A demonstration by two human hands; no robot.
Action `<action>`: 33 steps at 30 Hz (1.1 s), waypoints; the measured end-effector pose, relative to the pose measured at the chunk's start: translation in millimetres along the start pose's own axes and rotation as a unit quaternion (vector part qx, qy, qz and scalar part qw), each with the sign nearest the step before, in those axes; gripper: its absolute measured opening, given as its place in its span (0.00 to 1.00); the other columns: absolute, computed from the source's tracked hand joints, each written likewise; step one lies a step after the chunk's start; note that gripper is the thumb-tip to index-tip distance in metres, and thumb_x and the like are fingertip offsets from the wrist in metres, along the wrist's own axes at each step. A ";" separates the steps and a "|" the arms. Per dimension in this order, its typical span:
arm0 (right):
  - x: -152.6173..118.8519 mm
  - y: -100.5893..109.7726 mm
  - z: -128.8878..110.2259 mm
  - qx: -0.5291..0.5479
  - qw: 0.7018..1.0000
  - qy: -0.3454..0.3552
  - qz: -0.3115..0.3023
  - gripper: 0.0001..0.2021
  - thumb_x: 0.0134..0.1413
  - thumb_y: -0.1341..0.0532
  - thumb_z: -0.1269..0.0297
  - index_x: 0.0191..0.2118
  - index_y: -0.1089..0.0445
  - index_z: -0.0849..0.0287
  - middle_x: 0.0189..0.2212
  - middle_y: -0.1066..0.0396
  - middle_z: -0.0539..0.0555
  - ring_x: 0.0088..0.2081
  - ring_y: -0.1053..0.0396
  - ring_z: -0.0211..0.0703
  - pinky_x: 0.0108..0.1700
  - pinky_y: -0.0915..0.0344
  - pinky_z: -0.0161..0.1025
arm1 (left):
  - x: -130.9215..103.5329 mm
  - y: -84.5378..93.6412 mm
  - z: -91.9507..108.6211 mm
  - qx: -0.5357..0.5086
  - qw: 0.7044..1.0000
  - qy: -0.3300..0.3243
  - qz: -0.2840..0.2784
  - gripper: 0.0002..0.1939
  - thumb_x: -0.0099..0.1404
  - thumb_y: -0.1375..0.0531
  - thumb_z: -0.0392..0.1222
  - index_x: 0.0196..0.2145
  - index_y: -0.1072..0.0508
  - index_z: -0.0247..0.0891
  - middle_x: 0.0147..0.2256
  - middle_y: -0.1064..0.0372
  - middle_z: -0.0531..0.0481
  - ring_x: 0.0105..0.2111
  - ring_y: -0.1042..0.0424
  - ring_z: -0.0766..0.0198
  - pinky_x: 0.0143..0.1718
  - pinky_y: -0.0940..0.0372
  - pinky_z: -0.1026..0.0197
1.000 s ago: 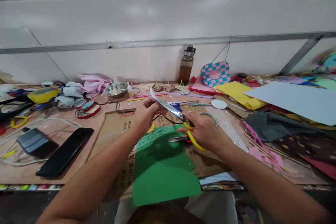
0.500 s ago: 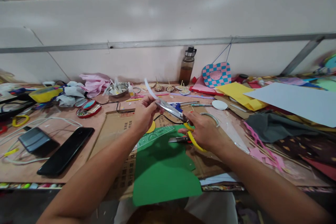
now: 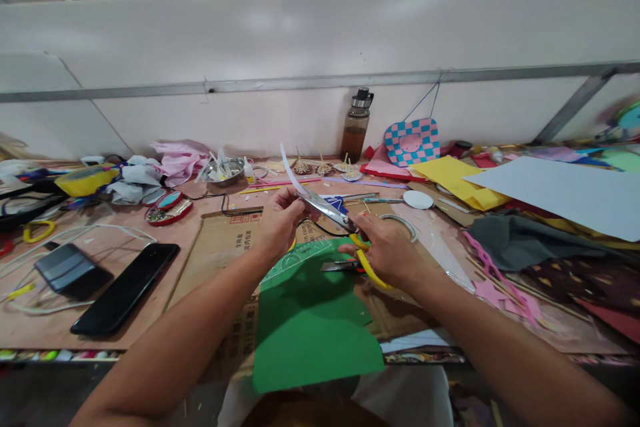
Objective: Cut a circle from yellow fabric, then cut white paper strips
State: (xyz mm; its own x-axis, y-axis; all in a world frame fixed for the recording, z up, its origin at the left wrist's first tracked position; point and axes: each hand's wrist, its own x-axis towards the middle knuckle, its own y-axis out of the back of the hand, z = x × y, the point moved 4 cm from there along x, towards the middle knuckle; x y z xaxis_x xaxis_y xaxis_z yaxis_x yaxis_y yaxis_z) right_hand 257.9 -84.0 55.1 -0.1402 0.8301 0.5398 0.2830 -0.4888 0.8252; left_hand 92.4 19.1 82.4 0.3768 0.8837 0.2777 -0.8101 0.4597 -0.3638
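My right hand (image 3: 387, 248) grips a pair of scissors (image 3: 327, 209) by their yellow handles, with the metal blades pointing left. Pinched in my left hand (image 3: 280, 223) is a thin curved white paper strip (image 3: 289, 168), which rises beside the blade tips. The scissors' tips lie at the left fingers; whether they touch the paper cannot be made out. Below both hands a green sheet (image 3: 315, 340) lies over cardboard (image 3: 210, 240). A clear green ruler (image 3: 295, 260) and a utility knife (image 3: 336, 266) rest on that sheet.
A black phone (image 3: 127, 287) and a dark charger block (image 3: 74, 271) with a white cable are at left. At the back stand a metal bowl (image 3: 233, 177) and a bottle (image 3: 356, 130). Yellow paper (image 3: 455, 177), a large white sheet (image 3: 560, 193) and dark cloth (image 3: 530, 243) lie at right.
My left hand has shifted slightly right along the scissors, and the white strip now stands more upright. The right hand and scissors have barely moved.
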 end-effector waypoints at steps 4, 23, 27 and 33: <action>0.1 0.9 -0.9 -0.001 1.000 0.003 0.005 0.22 0.67 0.42 0.52 0.56 0.31 0.64 0.39 0.21 0.62 0.37 0.24 0.55 0.37 0.34 0.43 | -1.5 0.8 0.3 0.002 1.000 0.003 -0.006 0.06 0.50 0.37 0.33 0.29 0.29 0.36 0.22 0.28 0.54 0.21 0.29 0.68 0.27 0.32 0.65; -1.7 0.1 -1.7 0.020 1.000 0.001 0.007 0.20 0.65 0.39 0.57 0.57 0.30 0.63 0.43 0.20 0.64 0.41 0.22 0.57 0.41 0.30 0.46 | 2.5 2.7 9.8 -0.014 0.999 -0.033 0.007 0.06 0.52 0.34 0.36 0.27 0.29 0.37 0.22 0.31 0.56 0.20 0.34 0.72 0.23 0.37 0.67; -1.7 -0.5 -1.6 0.020 1.000 -0.003 0.010 0.20 0.65 0.40 0.56 0.57 0.31 0.63 0.41 0.21 0.63 0.40 0.24 0.56 0.40 0.31 0.45 | 2.5 2.1 5.8 -0.018 0.999 -0.029 0.014 0.07 0.50 0.34 0.34 0.26 0.30 0.37 0.23 0.32 0.56 0.20 0.33 0.72 0.24 0.35 0.67; -0.6 0.2 -2.2 0.019 1.000 -0.002 0.013 0.20 0.67 0.42 0.54 0.55 0.31 0.65 0.39 0.24 0.63 0.39 0.26 0.55 0.40 0.33 0.44 | -1.8 -2.9 1.8 -0.004 1.000 -0.027 -0.007 0.06 0.50 0.37 0.33 0.28 0.30 0.37 0.24 0.29 0.55 0.21 0.31 0.70 0.25 0.33 0.66</action>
State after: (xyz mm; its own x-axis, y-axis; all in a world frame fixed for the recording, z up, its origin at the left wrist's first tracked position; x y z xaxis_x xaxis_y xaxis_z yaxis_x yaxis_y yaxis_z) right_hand 256.0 -85.2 55.3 -0.1279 0.8188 0.5596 0.3216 -0.4995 0.8044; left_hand 93.2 16.1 84.5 0.3625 0.8716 0.3299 -0.8020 0.4721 -0.3660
